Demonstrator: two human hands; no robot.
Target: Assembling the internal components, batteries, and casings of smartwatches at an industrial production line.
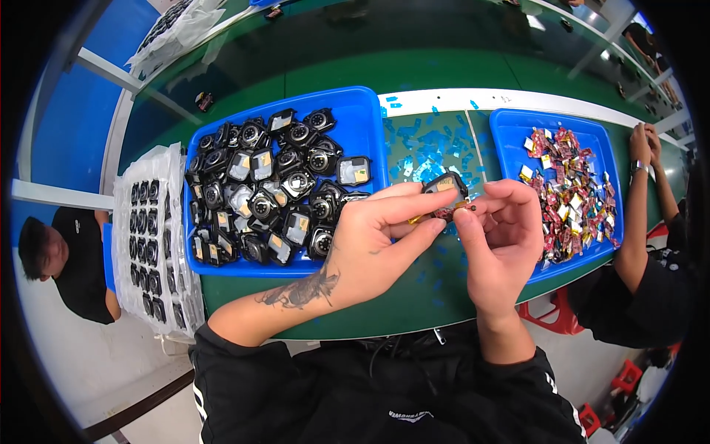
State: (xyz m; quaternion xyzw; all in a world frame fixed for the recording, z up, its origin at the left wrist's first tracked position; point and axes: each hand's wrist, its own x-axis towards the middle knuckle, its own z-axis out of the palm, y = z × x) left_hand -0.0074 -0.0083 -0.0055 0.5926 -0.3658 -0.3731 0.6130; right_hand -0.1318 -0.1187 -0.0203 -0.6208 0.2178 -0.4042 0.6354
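My left hand [384, 228] is closed around a black smartwatch case [445, 183], gripping it between thumb and fingers. Beside the case, a small reddish circuit-board piece with a bit of yellow [446, 213] lies at the left thumb tip. My right hand [504, 248] pinches at the right end of that piece with thumb and forefinger; the fingers partly hide it, and I cannot tell if it is joined to the case. Both hands are above the green table [355, 303], between two blue trays.
The left blue tray [288, 100] is heaped with watch cases. The right tray [503, 122] holds many reddish board pieces. Blue film scraps [433, 148] litter the table between them. Stacked clear trays of cases [151, 244] stand at left. A co-worker's arms [640, 200] rest at right.
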